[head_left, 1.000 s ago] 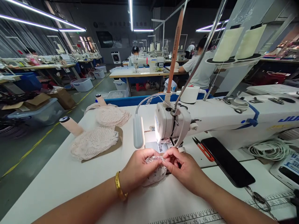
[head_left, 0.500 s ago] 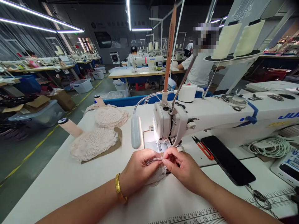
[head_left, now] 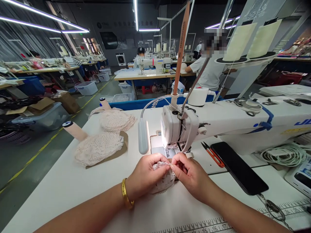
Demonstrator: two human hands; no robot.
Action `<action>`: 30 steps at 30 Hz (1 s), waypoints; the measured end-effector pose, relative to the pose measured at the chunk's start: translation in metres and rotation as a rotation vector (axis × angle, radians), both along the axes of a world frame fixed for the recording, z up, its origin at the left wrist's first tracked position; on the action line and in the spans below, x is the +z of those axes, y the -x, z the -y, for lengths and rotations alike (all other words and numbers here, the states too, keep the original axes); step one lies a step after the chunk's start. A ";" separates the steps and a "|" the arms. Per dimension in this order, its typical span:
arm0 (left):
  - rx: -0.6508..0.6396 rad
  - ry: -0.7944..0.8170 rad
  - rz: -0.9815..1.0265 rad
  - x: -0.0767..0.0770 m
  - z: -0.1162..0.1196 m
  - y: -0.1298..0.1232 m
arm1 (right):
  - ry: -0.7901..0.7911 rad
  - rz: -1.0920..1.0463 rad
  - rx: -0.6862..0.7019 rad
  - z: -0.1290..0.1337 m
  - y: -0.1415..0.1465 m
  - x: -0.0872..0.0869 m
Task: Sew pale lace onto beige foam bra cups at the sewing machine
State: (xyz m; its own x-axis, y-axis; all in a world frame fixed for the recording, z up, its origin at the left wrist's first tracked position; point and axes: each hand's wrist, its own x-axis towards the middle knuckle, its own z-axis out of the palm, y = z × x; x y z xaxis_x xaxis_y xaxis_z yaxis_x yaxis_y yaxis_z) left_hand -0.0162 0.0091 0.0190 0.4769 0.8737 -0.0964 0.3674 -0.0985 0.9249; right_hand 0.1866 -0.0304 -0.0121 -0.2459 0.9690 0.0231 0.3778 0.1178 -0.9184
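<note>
Hands meet at near edge of table (head_left: 73, 181), just in front of sewing machine (head_left: 218, 124). Left hand (head_left: 143, 176) w/ gold bangle (head_left: 126, 197) pinches lace piece (head_left: 163, 181) from the left, fingers curled tight over it. Right hand (head_left: 191, 176) nips same piece at its top edge, thumb + forefinger nearly closed on a fine bit, prob. thread or seam end; too small to tell. Lace rests on table under both hands, just short of needle plate (head_left: 159, 150).

Judgement on doing this well: keep lace flat + lightly taut btw the two pinches, edges aligned, fingertips clear of the needle.

Right of hands: red thread snips (head_left: 213, 155), black phone (head_left: 239, 168), both flat on table, apart from lace. Ruler strip (head_left: 206, 226) along near edge. Coiled white cable (head_left: 283, 154) further right.

Left, mid table: two stacks of lace pieces (head_left: 98, 148), nearer one on brown card, thread cones lying beside.

Behind: lamp on gooseneck (head_left: 143, 136) beside machine head, thread stand w/ two pale cones (head_left: 239, 40). Far: other tables, machines, a seated person in white top (head_left: 209, 72).
</note>
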 end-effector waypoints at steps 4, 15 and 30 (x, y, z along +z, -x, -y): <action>-0.040 0.021 0.061 0.001 -0.001 0.000 | -0.008 -0.003 -0.001 0.000 0.001 0.001; -0.046 -0.175 0.041 -0.008 0.003 0.002 | 0.047 -0.068 0.008 0.003 -0.003 0.007; -0.126 -0.315 0.093 -0.004 0.009 0.002 | -0.513 0.236 -0.045 0.006 -0.004 0.002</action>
State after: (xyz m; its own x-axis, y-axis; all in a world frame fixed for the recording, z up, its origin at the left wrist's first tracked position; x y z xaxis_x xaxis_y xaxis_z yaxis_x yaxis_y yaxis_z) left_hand -0.0187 0.0000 0.0148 0.5771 0.7873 0.2171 0.2501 -0.4235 0.8707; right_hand 0.1904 -0.0368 -0.0103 -0.2601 0.8579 0.4430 0.5808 0.5056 -0.6380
